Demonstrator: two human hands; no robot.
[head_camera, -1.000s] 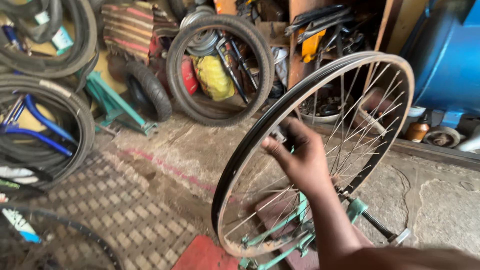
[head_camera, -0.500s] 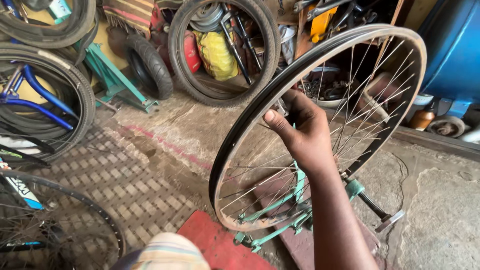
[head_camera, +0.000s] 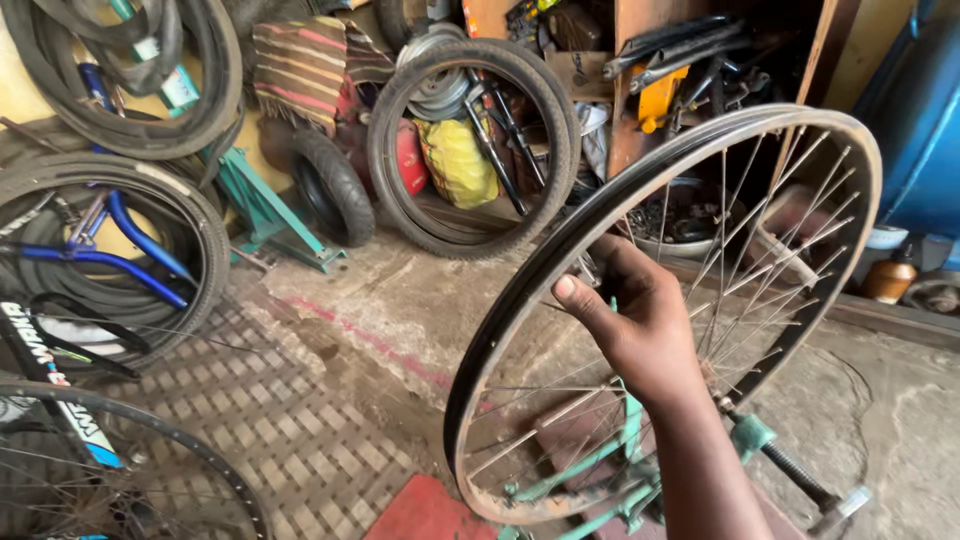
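Head view: at centre right of the frame, a right hand (head_camera: 640, 320) is curled about the spokes of a bare bicycle wheel (head_camera: 520, 290), thumb raised beside the rim; what the fingertips pinch cannot be told. The wheel is held upright in a green truing stand (head_camera: 600, 480) at the lower middle. A loose black tyre (head_camera: 400, 120) is leaned against clutter at upper centre.
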